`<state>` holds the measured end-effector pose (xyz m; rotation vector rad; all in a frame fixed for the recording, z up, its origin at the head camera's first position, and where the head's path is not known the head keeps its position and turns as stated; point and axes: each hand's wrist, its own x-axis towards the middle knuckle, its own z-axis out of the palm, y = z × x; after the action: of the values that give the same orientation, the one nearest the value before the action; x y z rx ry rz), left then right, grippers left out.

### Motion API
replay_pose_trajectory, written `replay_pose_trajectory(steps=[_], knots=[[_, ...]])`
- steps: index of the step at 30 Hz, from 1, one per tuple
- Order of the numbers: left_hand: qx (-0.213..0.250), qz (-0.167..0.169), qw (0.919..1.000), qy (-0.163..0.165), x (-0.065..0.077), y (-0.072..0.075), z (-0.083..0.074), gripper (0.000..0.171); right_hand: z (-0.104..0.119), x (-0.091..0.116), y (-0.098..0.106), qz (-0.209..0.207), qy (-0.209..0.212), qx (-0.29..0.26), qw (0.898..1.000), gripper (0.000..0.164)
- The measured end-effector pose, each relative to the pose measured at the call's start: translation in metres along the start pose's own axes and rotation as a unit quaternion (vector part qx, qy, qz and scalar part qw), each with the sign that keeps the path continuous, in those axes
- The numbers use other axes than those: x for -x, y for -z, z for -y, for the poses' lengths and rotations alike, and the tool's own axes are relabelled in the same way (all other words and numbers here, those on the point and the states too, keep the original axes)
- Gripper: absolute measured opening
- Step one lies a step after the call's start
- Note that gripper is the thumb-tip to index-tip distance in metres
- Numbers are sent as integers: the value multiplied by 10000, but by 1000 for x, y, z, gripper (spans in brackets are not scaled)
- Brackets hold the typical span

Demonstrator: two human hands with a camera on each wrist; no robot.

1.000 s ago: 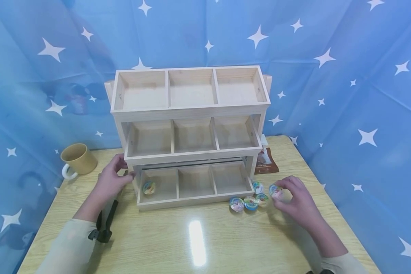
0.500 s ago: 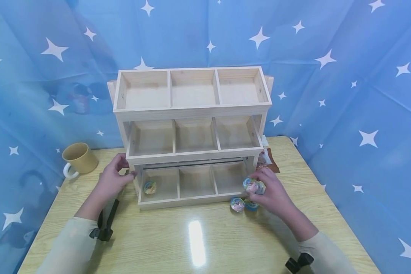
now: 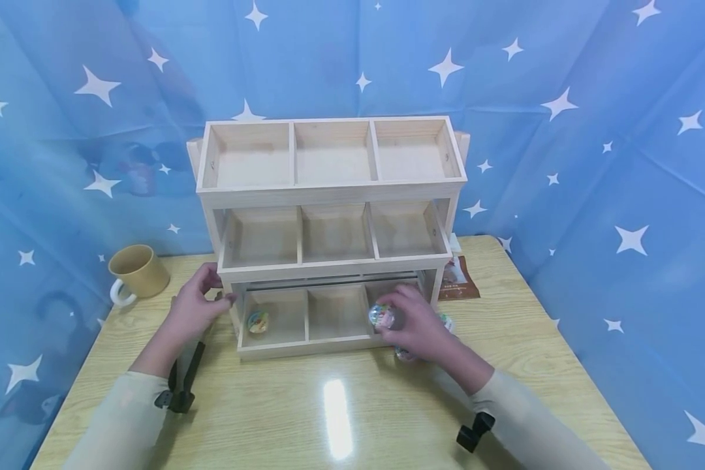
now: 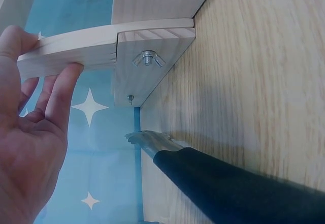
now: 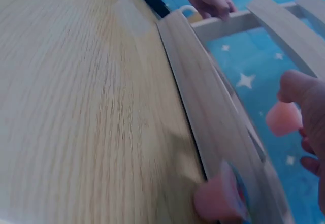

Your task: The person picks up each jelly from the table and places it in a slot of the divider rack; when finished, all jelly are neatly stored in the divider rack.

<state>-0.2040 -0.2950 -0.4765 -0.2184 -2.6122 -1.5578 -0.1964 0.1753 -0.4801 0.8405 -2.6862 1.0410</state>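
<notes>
A three-tier wooden rack [image 3: 331,194] stands on the table, each tier divided into three compartments. My left hand [image 3: 195,308] holds its left side post [image 4: 76,46], thumb on one face and fingers on the other. Between thumb and fingers, my right hand [image 3: 417,323] pinches a small jelly cup [image 3: 380,316] over the right compartment of the bottom tier. Pink contents show in that held cup [image 5: 283,118] in the right wrist view. Another jelly cup [image 3: 258,322] lies in the bottom left compartment. Beside the rack's front right corner are more cups [image 5: 218,198], partly hidden by my right hand.
At the back left stands a tan mug [image 3: 138,273] with a white handle. A black-handled metal tool [image 4: 203,176] lies left of the rack, near my left forearm. Behind the rack's right side is a brown packet [image 3: 459,281]. A blue star-patterned curtain [image 3: 352,59] surrounds the table.
My right hand has carried the jelly cup leftward from the table's right side to over the bottom tier's right compartment. My left hand stays on the post.
</notes>
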Motion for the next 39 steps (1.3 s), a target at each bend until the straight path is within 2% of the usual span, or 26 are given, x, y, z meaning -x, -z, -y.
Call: replay_pose_trajectory(steps=[7,15,22,28,36,39], knots=[[-37,12,10000,17,-1,0,0,60,19,-22,-21,237,292,-184,9991,50],[-85,26,9999,70,-1,0,0,59,36,-51,-44,669,515,-100,9964,52],[-74,17,10000,64,-2,0,2,59,49,-71,-63,1023,721,-389,9914,48],[-42,24,10000,62,-2,0,4,59,57,-87,-81,1186,1090,-180,9868,46],[-31,6,10000,26,-3,0,7,58,64,-104,-100,1616,990,132,9818,50],[-53,-12,10000,25,-3,0,6,58,66,-109,-106,1726,1143,347,9777,48]])
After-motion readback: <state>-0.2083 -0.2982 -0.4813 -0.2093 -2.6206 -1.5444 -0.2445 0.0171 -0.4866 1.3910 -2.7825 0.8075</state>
